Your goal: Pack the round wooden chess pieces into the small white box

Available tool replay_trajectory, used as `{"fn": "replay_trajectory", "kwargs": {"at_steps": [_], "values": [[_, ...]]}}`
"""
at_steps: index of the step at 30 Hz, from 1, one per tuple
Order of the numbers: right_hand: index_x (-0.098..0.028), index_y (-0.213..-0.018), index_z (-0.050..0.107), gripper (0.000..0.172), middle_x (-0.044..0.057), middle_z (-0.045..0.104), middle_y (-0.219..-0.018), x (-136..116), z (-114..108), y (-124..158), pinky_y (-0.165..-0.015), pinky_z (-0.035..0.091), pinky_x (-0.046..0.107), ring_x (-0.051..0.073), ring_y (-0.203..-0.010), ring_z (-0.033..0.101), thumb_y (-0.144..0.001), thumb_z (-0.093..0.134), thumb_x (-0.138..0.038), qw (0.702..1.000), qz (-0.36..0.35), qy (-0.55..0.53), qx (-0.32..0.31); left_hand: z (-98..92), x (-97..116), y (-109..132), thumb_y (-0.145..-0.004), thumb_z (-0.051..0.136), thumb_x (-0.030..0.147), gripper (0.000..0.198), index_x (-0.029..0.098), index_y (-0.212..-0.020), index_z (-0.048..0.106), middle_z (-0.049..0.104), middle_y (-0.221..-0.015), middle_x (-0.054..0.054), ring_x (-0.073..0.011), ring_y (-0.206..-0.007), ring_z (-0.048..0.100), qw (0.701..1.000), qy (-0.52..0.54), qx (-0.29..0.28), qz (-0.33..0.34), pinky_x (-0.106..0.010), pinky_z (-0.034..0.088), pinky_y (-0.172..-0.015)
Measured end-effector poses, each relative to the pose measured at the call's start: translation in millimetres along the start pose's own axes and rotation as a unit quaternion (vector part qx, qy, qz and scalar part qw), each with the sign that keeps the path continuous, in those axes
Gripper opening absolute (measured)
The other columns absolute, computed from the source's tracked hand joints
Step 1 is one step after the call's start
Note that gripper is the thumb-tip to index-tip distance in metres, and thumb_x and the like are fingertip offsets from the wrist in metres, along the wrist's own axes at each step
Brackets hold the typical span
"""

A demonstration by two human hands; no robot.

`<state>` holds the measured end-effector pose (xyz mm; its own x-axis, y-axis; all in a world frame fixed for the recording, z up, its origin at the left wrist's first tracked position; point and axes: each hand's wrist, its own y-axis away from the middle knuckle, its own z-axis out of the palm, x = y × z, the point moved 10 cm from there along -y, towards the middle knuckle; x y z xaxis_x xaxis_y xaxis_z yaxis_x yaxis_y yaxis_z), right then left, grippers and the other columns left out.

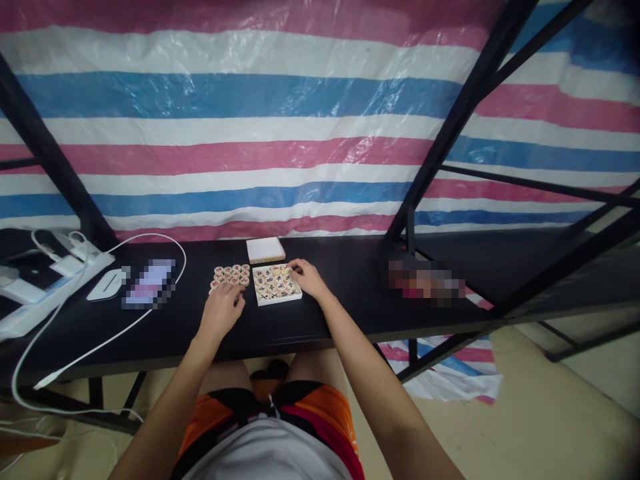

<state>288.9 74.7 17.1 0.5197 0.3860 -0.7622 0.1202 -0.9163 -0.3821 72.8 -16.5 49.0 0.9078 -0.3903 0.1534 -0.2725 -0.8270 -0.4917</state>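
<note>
Round wooden xiangqi pieces with red characters (231, 273) lie in close rows on the black tabletop. My left hand (223, 309) rests at their near edge, fingers loosely bent over the closest pieces and partly hiding them. To the right sits a shallow white box (280, 301) filled with rows of xiangqi pieces with black characters (273, 282). At its far right corner is my right hand (309, 279), its fingers closed together against the corner. What is between those fingertips is hidden.
Behind the pieces lies a white box lid (265, 249). A phone (149, 284), a white pad (107, 285), a cable (100, 343) and a power strip (47, 287) are on the left. A blurred item (425, 283) lies right. Black frame posts (440, 153) stand before a striped sheet (250, 93).
</note>
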Motion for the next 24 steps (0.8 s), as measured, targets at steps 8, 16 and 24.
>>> {"fn": "replay_trajectory", "kwargs": {"at_steps": [8,16,24], "values": [[-0.021,-0.089,0.063,0.017,0.002,0.058,-0.093,1.1,-0.1,0.1,-0.076,0.046,0.029,0.012,-0.072,0.058,-0.076,0.051,-0.019,1.000,0.004,-0.002,-0.003,12.8,6.8,0.5,-0.081,0.044,0.014,0.026,0.020,-0.096,0.065,0.064,-0.094,-0.006,-0.0224,-0.094,0.055,0.993,0.100,-0.037,0.050,-0.036,0.046,-0.085],[-0.021,-0.090,0.062,0.017,0.002,0.058,-0.093,3.4,1.0,-0.8,-0.077,0.046,0.029,0.012,-0.074,0.057,-0.077,0.052,-0.019,1.000,0.002,0.003,-0.002,4.2,-1.9,-3.3,-0.075,0.051,0.014,0.022,0.019,-0.091,0.065,0.063,-0.092,-0.004,-0.0184,-0.089,0.059,0.976,0.215,-0.010,0.010,-0.033,0.048,-0.084],[-0.022,-0.091,0.063,0.017,0.002,0.060,-0.097,4.1,2.1,-1.6,-0.078,0.046,0.030,0.012,-0.073,0.057,-0.077,0.053,-0.019,1.000,-0.004,0.008,-0.003,6.5,20.1,-54.5,-0.075,0.053,0.015,0.020,0.018,-0.091,0.065,0.064,-0.096,-0.005,-0.0193,-0.089,0.059,0.977,0.214,-0.001,0.000,-0.034,0.047,-0.085]]}}
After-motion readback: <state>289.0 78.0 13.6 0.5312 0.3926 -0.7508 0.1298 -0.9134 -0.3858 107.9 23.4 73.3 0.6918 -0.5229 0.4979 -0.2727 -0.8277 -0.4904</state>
